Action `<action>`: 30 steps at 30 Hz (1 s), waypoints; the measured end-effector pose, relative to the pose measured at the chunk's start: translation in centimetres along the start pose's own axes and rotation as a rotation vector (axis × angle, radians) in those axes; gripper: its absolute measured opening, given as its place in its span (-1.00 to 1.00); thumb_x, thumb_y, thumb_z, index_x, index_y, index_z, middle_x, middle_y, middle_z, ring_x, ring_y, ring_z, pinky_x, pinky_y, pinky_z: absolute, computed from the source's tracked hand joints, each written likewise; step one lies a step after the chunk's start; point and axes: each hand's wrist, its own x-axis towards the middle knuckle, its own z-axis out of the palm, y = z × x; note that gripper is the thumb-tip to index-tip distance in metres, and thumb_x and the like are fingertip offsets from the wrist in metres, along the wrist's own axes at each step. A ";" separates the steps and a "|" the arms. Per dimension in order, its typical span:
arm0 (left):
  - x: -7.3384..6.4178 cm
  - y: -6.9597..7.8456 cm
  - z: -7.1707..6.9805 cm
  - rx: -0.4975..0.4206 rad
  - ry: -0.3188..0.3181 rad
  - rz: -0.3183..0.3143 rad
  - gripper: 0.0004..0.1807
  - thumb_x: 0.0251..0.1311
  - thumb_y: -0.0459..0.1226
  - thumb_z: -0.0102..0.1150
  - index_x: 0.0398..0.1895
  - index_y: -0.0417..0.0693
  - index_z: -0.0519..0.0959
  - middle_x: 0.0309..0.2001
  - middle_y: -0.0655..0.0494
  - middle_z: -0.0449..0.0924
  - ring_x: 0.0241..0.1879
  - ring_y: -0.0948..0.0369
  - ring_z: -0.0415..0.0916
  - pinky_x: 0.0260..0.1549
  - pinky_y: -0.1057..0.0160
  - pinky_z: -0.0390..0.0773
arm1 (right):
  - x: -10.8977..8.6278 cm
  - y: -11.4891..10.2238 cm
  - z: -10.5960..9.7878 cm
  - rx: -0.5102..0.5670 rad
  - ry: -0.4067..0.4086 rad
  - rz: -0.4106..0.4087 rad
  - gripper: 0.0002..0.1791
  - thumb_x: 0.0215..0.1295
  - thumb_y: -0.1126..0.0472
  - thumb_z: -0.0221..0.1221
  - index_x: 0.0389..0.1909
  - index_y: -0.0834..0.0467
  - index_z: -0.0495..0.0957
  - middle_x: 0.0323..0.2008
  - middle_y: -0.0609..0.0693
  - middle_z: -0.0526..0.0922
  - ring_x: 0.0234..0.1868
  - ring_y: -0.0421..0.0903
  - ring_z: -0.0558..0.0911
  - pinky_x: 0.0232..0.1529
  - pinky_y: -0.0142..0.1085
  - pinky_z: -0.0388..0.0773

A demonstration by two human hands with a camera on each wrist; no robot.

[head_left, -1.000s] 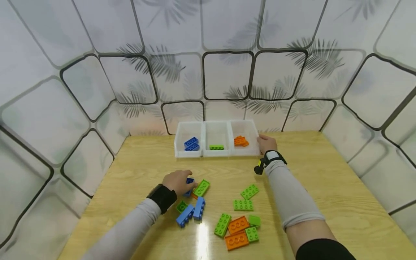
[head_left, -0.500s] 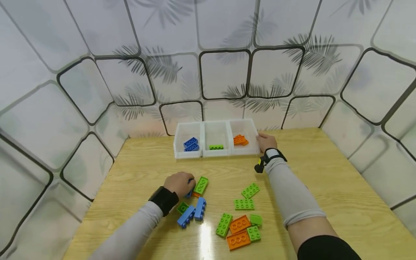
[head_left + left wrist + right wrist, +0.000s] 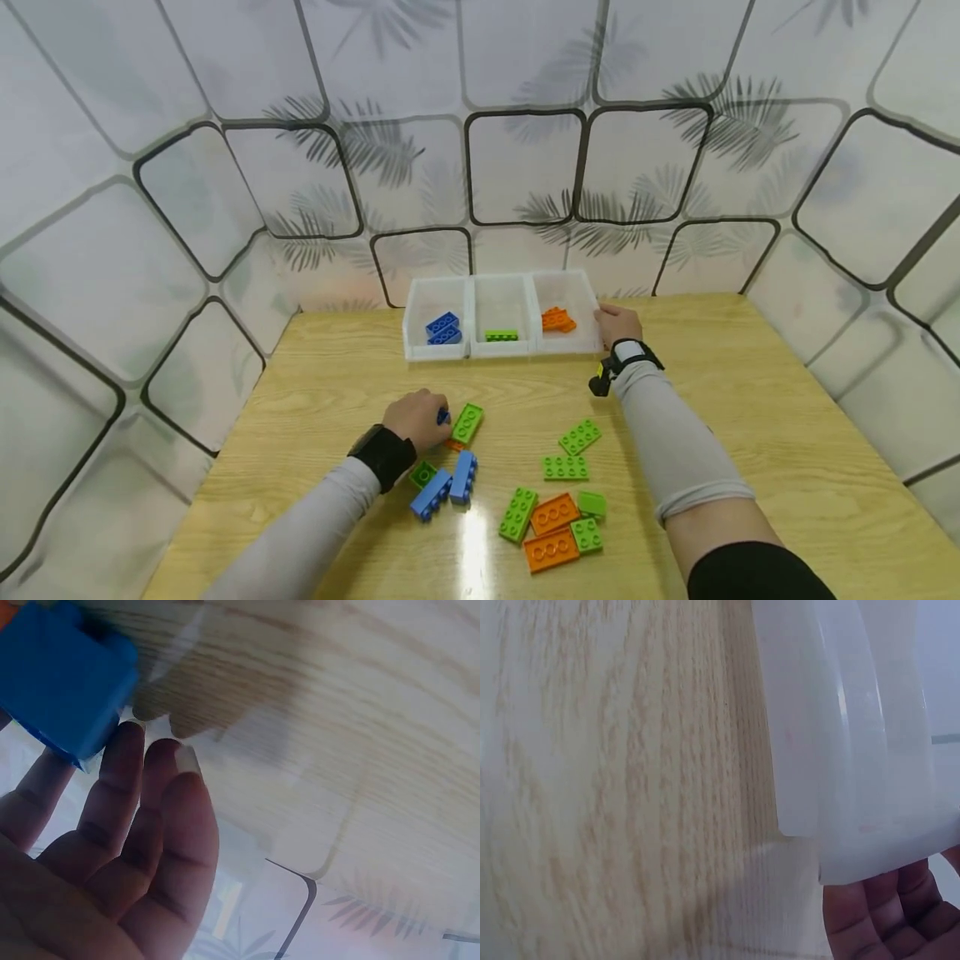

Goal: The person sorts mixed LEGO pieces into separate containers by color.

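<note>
My left hand (image 3: 417,419) pinches a blue building brick (image 3: 64,679) just above the table, beside a green brick (image 3: 468,424) and a partly covered orange brick (image 3: 453,445). In the left wrist view its other fingers are bent next to the brick. My right hand (image 3: 619,322) grips the right end of a white three-compartment tray (image 3: 870,750), fingers against the outer wall. Blue bricks (image 3: 444,328) lie in the tray's left compartment, a green brick (image 3: 501,335) in the middle, and orange bricks (image 3: 557,320) in the right one.
Two blue bricks (image 3: 463,477) and a small green brick (image 3: 423,474) lie near my left wrist. Several green bricks (image 3: 566,467) and two orange bricks (image 3: 551,550) are spread right of centre. A patterned curtain (image 3: 525,167) stands behind the wooden table (image 3: 750,400).
My left hand, reaching over the blue brick a second ago, has closed its fingers on it and raised it slightly. The right hand stays at the tray.
</note>
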 end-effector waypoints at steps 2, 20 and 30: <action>0.1 0.0 0.2 0.009 0.013 0.006 -0.92 0.05 -0.20 0.28 -0.42 0.03 0.59 -0.52 0.13 0.37 -0.53 0.18 0.32 -0.59 0.22 0.26 | -0.1 0.0 0.1 -0.031 0.018 -0.007 -0.54 0.45 0.06 0.00 0.30 0.10 0.46 0.23 0.18 0.51 0.13 0.15 0.55 0.03 -0.04 0.53; -0.1 -0.2 0.1 -0.030 0.316 0.231 -0.93 0.28 -0.37 0.11 -0.21 -0.11 0.53 -0.37 0.00 0.27 -0.55 0.19 0.28 -0.60 0.25 0.36 | -0.3 0.8 0.7 -0.231 0.057 -0.196 -0.54 0.53 0.12 -0.13 0.34 0.17 0.39 0.25 0.19 0.48 0.21 0.19 0.48 0.19 0.05 0.39; 0.4 0.0 -1.7 0.007 0.450 0.205 -0.96 0.26 -0.27 0.07 -0.32 0.00 0.51 -0.39 0.08 0.31 -0.62 0.27 0.23 -0.70 0.29 0.28 | 0.6 2.0 1.5 -0.311 0.134 -0.345 -0.53 0.53 0.14 -0.16 0.38 0.06 0.36 0.24 0.17 0.48 -0.27 0.20 0.57 -0.32 -0.06 0.40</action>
